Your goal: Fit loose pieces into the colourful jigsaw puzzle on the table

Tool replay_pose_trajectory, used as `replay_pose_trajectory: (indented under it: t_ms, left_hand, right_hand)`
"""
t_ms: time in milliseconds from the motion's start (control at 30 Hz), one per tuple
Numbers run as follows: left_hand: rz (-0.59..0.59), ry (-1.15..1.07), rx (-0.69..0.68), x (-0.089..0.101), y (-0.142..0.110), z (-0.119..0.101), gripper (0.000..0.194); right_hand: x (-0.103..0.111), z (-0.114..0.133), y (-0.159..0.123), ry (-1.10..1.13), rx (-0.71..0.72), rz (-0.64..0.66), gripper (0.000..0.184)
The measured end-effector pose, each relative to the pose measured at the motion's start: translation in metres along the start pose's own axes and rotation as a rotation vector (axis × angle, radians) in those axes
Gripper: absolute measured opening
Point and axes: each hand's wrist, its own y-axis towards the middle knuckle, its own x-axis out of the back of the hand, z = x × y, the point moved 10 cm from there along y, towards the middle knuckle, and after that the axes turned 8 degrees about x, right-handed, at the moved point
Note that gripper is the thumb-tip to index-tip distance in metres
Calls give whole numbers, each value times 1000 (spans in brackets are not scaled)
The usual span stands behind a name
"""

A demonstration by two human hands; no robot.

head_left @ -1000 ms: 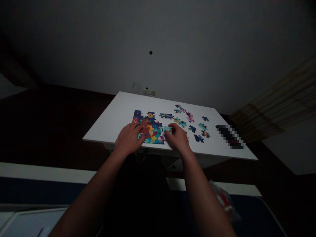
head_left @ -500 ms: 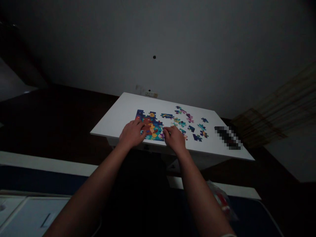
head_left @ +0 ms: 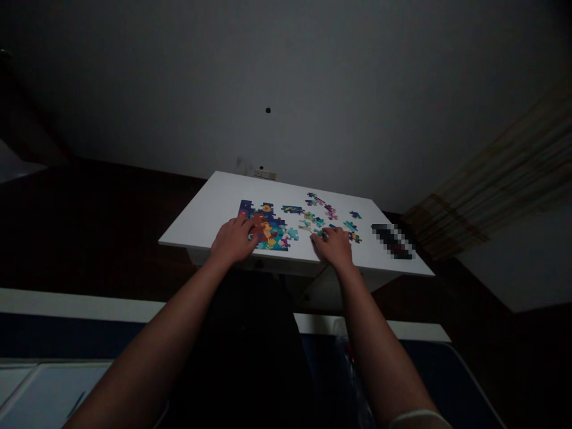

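The partly joined jigsaw puzzle [head_left: 268, 226], a dark blue, brown and teal picture, lies near the table's front edge. My left hand [head_left: 233, 241] rests flat on its left side, fingers spread and covering part of the lower left. To the right, my right hand [head_left: 335, 245] is down among the loose puzzle pieces [head_left: 308, 217], fingers curled and thumb drawn in. Whatever is under its fingertips is hidden. Teal pieces show just beyond the knuckles. A small gap of bare table separates the joined part from this hand.
The white table [head_left: 192, 217] stands close to a grey wall. Pink pieces [head_left: 329, 210] lie toward the back, and a blue piece [head_left: 355, 214] sits farther right. A pixelated dark object [head_left: 393, 241] lies near the right end. A clear plastic bag [head_left: 353, 369] is below my right forearm.
My right hand has left the joined puzzle's right edge and moved right to the loose pieces. A teal and white part at that edge is now uncovered. My left hand stays on the puzzle.
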Motion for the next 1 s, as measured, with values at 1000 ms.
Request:
replay_pose_trajectory:
  t_ms: [1000]
  left_hand:
    - [41,-25,24,-12,4,8,39]
  right_hand:
    - [-34,65,2,534,183,17,38]
